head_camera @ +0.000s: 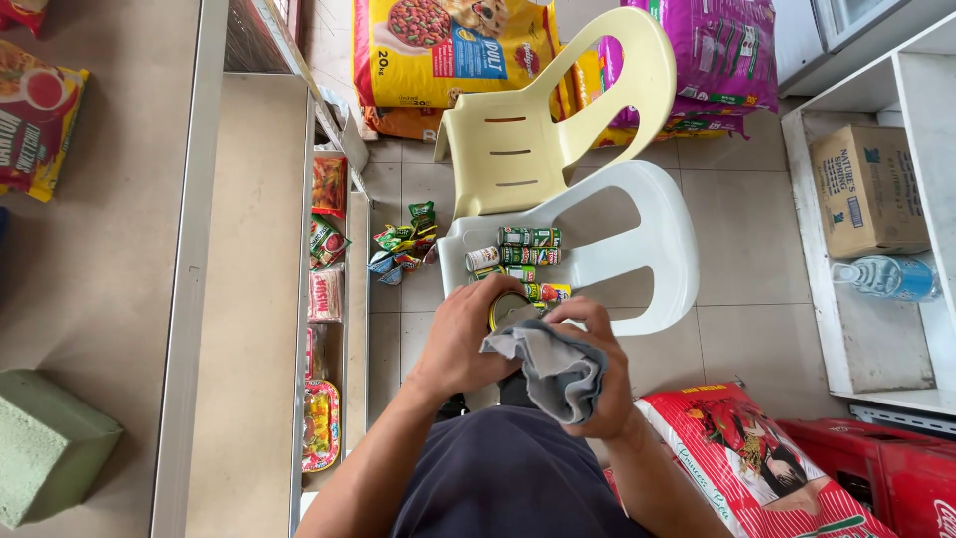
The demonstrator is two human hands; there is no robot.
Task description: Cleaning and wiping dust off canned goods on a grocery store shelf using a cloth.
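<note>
My left hand is closed around a small round tin can whose gold lid faces up. Against the can's right side my right hand presses a bunched grey cloth. Both hands are held over my lap, just in front of a white plastic chair. Several more cans with green and yellow labels lie on that chair's seat.
A cream plastic chair stands behind the white one, with big pet-food bags beyond it. A shelf with packaged snacks runs along the left. A red sack and a red crate lie at right, below white shelving holding a cardboard box.
</note>
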